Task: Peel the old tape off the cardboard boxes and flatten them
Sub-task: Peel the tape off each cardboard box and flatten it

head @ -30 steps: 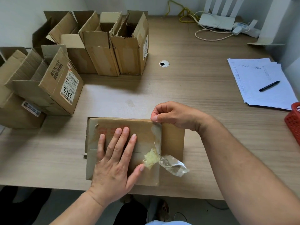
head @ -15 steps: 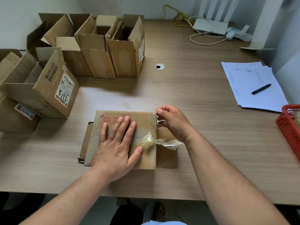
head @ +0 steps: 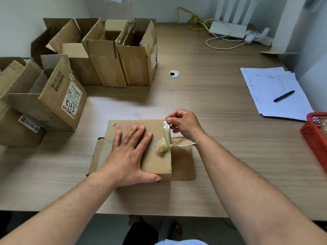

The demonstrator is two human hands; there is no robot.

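Observation:
A flattened cardboard box (head: 157, 161) lies near the table's front edge, with red print along its far side. My left hand (head: 131, 156) presses flat on it, fingers spread, thumb at the near edge. My right hand (head: 184, 125) pinches the end of a clear tape strip (head: 166, 129) at the box's far right corner. The strip runs down the box's right edge to a crumpled yellowish wad of tape (head: 161, 146), with a loose clear tail lying to the right.
Several open cardboard boxes (head: 122, 55) stand at the back left, and more (head: 40, 101) at the left edge. A stack of papers (head: 270, 92) with a black pen (head: 284, 96) lies at right. A red basket (head: 316, 138) sits at the right edge. Cables and a white router (head: 228, 30) lie at the back.
My right hand has lifted the tape end at the far right corner, peeling it along the box's right edge. My left hand stays pressed on the box, its thumb now at the near edge.

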